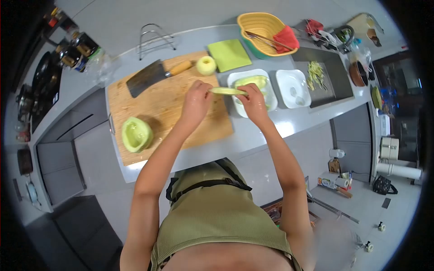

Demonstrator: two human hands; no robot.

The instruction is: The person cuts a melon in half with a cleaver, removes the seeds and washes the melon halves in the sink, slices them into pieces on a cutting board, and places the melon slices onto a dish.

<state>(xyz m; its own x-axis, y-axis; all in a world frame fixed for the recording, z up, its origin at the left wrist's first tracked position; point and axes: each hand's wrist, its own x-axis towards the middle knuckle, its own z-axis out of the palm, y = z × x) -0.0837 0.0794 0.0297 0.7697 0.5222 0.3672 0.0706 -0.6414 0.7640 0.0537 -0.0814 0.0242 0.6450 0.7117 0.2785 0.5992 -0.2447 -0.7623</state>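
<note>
A pale green strip of peeled vegetable (227, 91) is stretched level between my two hands, above the right edge of the cutting board (181, 131). My left hand (197, 100) pinches its left end, and my right hand (254, 102) grips the right end over a white dish (271, 99). Another pale green piece (251, 81) lies in that dish. On the board, a hollowed green vegetable (136, 134) sits at the lower left. A cleaver (148, 77) with a wooden handle lies at the top, beside a small round pale piece (206, 65).
A second white dish (294, 86) stands between the first and the sink (337, 74), where peelings (316, 74) lie. Behind are a green cloth (229, 55), a yellow basket (260, 25) with a red cloth (285, 38), and a wire rack (155, 38). Bottles (72, 54) stand far left.
</note>
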